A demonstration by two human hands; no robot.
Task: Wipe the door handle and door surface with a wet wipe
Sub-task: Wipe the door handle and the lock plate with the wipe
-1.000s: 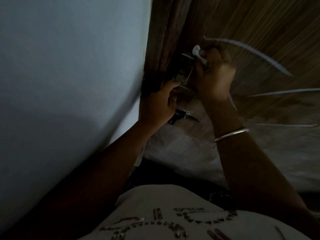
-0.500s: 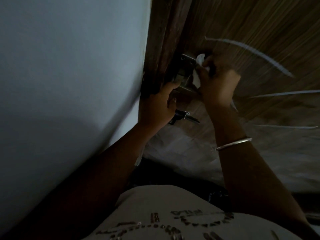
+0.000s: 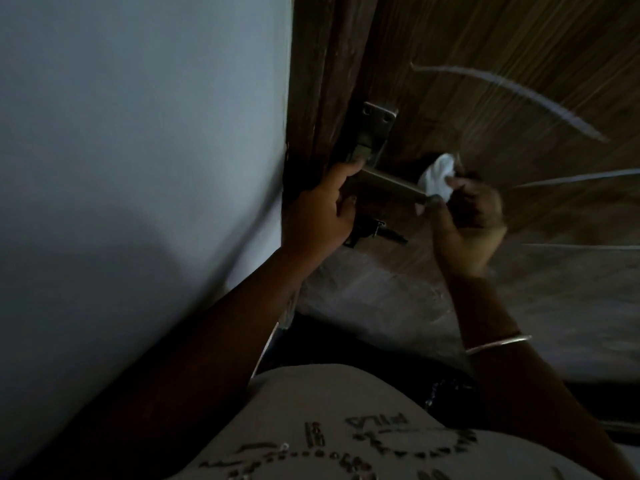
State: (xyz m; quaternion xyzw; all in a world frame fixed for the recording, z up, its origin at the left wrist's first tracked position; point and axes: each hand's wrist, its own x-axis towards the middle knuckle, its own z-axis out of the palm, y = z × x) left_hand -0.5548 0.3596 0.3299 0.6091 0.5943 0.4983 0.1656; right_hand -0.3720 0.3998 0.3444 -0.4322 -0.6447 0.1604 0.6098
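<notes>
The right hand (image 3: 467, 226) pinches a bunched white wet wipe (image 3: 438, 178) in a closed grip, and the wipe presses on the free end of the metal lever handle (image 3: 388, 187), against the wooden door (image 3: 519, 64). The left hand (image 3: 318, 216) has its grip curled at the door's edge, with one fingertip touching the handle's root below the backplate (image 3: 377, 129). A key (image 3: 388, 233) juts out just under the handle.

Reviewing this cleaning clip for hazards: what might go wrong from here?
The right hand holds the wipe at the tip of the handle, so it may slip off. The key juts out just below and might snag the wipe or knuckles. The left hand grips the door at its edge; a swing might pinch it.
</notes>
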